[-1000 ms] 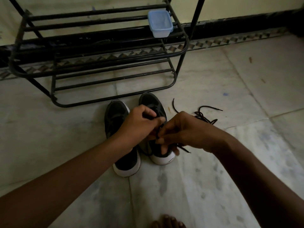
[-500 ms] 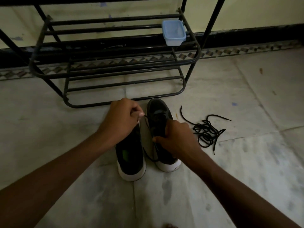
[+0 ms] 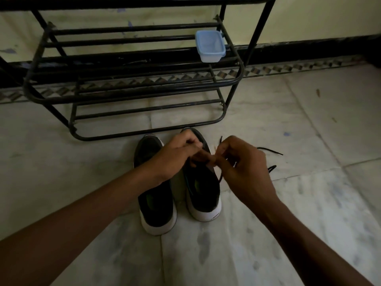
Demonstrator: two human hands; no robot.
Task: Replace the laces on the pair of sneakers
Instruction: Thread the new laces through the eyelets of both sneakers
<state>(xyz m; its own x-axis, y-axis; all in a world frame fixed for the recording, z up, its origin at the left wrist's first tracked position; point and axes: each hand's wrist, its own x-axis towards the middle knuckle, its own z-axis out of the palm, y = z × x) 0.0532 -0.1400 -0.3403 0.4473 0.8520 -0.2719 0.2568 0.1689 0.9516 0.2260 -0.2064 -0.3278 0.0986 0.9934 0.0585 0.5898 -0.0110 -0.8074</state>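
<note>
Two black sneakers with white soles stand side by side on the floor, the left sneaker (image 3: pixel 156 201) and the right sneaker (image 3: pixel 203 190), heels toward me. Over the right sneaker's lacing area my left hand (image 3: pixel 175 157) is curled, pinching a black lace. My right hand (image 3: pixel 245 168) pinches the same lace (image 3: pixel 220 177) just to the right, fingertips nearly touching the left hand's. A strand hangs down beside the shoe. A loose black lace (image 3: pixel 270 151) lies on the floor behind my right hand, mostly hidden.
A black metal shoe rack (image 3: pixel 136 81) stands right behind the sneakers against the wall. A small blue-lidded plastic box (image 3: pixel 210 46) sits on its upper shelf at the right. Pale marble floor (image 3: pixel 309 203) spreads around.
My right hand has lifted off the right sneaker's side and come up to meet my left hand over the laces. The left hand shifted right from the left sneaker.
</note>
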